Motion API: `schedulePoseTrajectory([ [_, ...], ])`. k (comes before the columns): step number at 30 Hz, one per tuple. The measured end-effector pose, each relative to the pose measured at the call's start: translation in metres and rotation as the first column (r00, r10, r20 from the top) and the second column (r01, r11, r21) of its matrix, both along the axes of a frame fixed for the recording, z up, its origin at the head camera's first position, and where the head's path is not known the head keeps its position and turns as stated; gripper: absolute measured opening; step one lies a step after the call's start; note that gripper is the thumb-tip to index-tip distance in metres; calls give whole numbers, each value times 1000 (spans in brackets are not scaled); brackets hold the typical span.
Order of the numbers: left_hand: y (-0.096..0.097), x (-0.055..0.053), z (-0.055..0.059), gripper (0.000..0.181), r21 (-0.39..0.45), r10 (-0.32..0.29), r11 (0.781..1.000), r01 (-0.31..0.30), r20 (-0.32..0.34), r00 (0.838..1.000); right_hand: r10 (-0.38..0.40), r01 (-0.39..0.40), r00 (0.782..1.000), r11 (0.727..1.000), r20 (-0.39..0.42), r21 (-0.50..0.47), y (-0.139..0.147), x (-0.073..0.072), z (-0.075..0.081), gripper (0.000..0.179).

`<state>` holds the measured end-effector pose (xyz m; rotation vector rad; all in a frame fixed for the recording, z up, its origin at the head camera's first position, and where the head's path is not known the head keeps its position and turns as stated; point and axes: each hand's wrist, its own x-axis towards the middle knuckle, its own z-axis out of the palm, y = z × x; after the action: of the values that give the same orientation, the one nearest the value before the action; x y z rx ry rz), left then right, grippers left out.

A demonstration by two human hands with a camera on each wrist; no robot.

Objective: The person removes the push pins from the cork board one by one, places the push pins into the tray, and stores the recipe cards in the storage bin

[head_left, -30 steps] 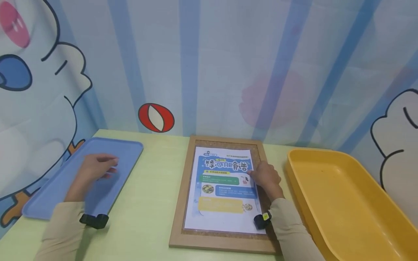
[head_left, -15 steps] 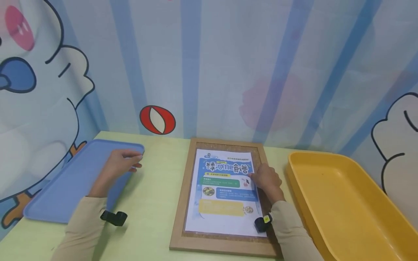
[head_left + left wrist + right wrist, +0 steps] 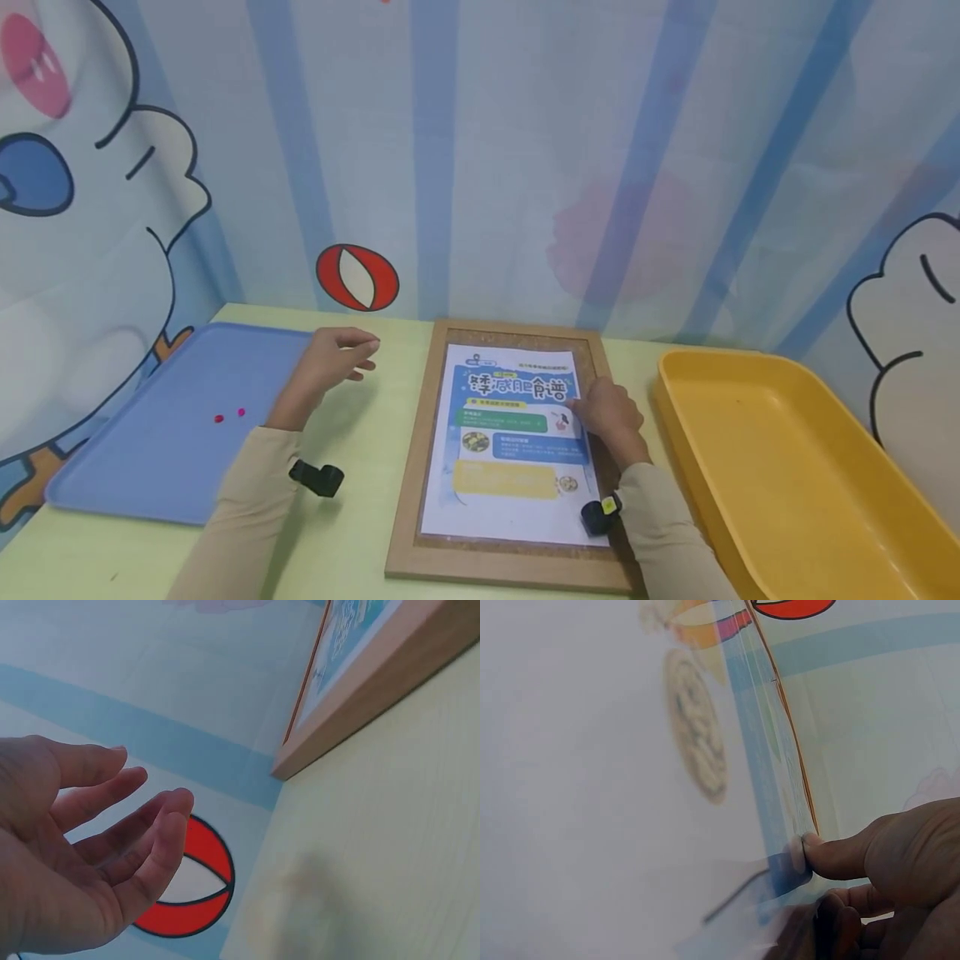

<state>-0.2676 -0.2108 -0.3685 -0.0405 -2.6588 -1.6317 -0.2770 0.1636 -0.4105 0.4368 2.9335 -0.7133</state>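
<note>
A printed poster (image 3: 457, 517) with blue, green and yellow blocks lies on a wood-framed cork board (image 3: 517, 567). My right hand (image 3: 611, 412) is at the poster's right edge. In the right wrist view, its thumb (image 3: 844, 856) presses on that edge with the other fingers curled below, so it pinches the sheet. My left hand (image 3: 333, 362) hovers between the blue tray (image 3: 150, 475) and the board. Its fingers (image 3: 154, 874) are loosely bent, and nothing shows between them and the thumb. A red piece (image 3: 219, 418) and a pink piece (image 3: 242, 412) lie in the tray, too small to identify.
To the right of the board stands a deep yellow bin (image 3: 780, 467), close to my right forearm. Behind the pale table (image 3: 345, 533) hangs a striped cartoon backdrop (image 3: 502, 167). The board's far edge comes close to it.
My left hand has moved right from over the blue tray toward the board, uncovering the red and pink pieces. The right hand has stayed at the poster's edge.
</note>
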Motion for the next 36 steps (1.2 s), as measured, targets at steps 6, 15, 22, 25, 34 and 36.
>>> schedulePoseTrajectory([
  [6, 23, -18, -11, 35, 26, 1, 1000, -1, 18, 1000, 5, -5, 1000, 1000, 2, -5, 0, 1, 2, 34],
  [15, 53, -34, -25, 30, 48, 23, 999, -23, 15, 1000, 17, -17, 1000, 1000, -7, -13, 0, 3, 3, 33],
  [22, 73, -43, -34, 28, 82, 33, 996, -37, 43, 999, 9, -9, 1000, 1000, -2, -12, -1, 2, 3, 32],
  [25, 78, -46, -37, 27, 77, 34, 996, -39, 68, 997, 4, -4, 1000, 1000, 5, -18, -2, 2, 1, 33],
  [34, 97, -57, -41, 25, 41, 42, 998, -47, 122, 992, 5, -5, 1000, 1000, -5, -13, -1, 1, 1, 34],
  [36, 102, -59, -40, 25, 26, 40, 999, -44, 131, 990, 4, -4, 1000, 1000, -3, -12, 0, 1, 1, 34],
])
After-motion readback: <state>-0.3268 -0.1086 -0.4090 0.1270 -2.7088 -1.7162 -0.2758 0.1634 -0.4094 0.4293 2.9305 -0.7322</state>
